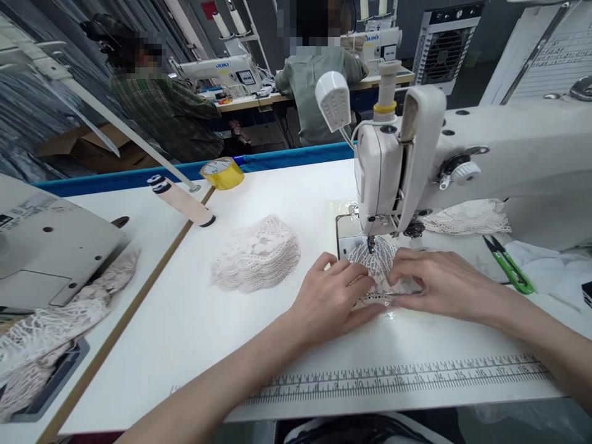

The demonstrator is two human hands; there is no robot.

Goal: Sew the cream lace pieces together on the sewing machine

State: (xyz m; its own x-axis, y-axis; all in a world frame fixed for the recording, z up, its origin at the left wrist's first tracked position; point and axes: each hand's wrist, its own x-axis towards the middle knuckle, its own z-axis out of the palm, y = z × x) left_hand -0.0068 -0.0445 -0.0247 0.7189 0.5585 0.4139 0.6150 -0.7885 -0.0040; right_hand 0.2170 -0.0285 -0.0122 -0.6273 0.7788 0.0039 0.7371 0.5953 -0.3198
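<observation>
A small piece of white lace (378,260) lies under the needle of the white sewing machine (462,166). My left hand (330,296) rests on the table with its fingers pinched on the lace's left edge. My right hand (439,280) presses its fingers on the lace's right side, just in front of the presser foot. Both hands touch the same piece. A pile of white lace pieces (256,254) sits on the table left of my left hand.
A printed ruler (402,376) runs along the white table's (185,320) front edge. Green thread snips (509,265) and more lace (467,217) lie behind the machine. A yellow tape roll (222,172) and a thread cone (182,200) lie at back left. Two people sit at machines beyond.
</observation>
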